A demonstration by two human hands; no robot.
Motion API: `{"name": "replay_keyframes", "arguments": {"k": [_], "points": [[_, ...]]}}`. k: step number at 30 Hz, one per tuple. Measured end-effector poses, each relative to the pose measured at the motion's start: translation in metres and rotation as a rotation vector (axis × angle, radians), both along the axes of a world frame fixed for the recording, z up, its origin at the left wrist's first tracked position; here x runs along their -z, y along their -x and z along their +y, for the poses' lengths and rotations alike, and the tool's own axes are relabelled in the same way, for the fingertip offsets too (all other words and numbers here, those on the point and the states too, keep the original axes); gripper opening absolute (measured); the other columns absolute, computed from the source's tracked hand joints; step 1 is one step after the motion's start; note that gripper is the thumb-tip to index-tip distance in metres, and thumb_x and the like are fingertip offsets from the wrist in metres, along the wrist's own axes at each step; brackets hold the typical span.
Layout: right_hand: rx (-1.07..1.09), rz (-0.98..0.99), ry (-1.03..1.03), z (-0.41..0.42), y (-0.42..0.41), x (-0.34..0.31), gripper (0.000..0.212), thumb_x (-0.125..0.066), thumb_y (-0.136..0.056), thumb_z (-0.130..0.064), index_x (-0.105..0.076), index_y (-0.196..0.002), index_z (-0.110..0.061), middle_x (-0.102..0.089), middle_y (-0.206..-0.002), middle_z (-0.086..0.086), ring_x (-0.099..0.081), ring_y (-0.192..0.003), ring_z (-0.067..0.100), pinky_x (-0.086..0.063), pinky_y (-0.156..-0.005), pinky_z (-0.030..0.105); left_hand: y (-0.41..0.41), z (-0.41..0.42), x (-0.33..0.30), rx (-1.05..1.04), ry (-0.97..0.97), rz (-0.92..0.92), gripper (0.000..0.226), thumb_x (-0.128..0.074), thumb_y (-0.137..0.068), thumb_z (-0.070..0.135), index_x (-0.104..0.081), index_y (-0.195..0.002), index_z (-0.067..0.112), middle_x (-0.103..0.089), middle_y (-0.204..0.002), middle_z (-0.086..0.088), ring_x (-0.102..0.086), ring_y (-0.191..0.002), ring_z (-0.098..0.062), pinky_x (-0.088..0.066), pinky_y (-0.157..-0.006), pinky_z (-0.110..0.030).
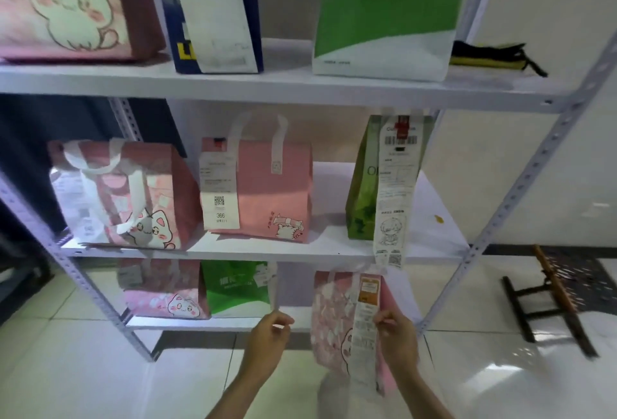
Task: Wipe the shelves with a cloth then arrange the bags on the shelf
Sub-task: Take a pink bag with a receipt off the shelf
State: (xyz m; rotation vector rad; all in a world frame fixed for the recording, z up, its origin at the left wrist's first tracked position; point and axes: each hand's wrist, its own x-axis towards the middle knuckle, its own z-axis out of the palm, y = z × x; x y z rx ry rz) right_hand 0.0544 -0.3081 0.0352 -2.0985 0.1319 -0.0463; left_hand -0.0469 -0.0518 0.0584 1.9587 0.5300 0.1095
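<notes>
While the tall white metal shelving unit (300, 84) fills most of the view, its three visible boards carry upright bags. On the top shelf stand a pink cat-print bag (66, 1), a navy bag (213, 11), a green-and-white bag (384, 17) and, flat beside it, a folded black-and-yellow cloth (487, 54). The middle shelf holds a pink cat tote (123, 194), a plain pink handled bag (267, 191) and an olive-green bag (367, 184) with a long receipt. Lower down sit a small pink bag (163, 291) and a green bag (237, 285).

In front of the lowest shelf, a pink patterned bag (337, 315) hangs upright, long axis vertical, printed face toward the camera. The right hand (397, 338) pinches it with curled fingers at its receipt strip. The left hand (270, 335) has curled fingers around a thin white strip, seemingly a handle.
</notes>
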Motion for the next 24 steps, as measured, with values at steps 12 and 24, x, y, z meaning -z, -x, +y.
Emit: {"name": "replay_keyframes", "arguments": {"k": [12, 24], "points": [[-0.012, 0.202, -0.053, -0.067, 0.15, -0.23, 0.044, -0.065, -0.08, 0.013, -0.064, -0.06, -0.027, -0.077, -0.075, -0.006, -0.076, -0.073, 0.022, -0.063, -0.061, 0.045, 0.113, -0.027, -0.207, 0.012, 0.056, 0.166, 0.018, -0.065, -0.091, 0.005, -0.072, -0.089, 0.021, -0.072, -0.1, 0.006, -0.065, -0.094, -0.011, -0.048, -0.075, -0.025], [0.13, 0.065, -0.427, -0.202, 0.232, -0.411, 0.026, -0.063, -0.095, 0.002, -0.059, -0.07, 0.001, -0.077, -0.088, 0.012, -0.076, -0.081, 0.032, -0.061, -0.06, 0.036, 0.114, -0.166, -0.354, 0.189, 0.258, 0.109, 0.007, -0.074, -0.09, 0.023, -0.074, -0.094, 0.018, -0.076, -0.097, 0.0, -0.071, -0.095, -0.019, -0.054, -0.082, -0.033]]}}
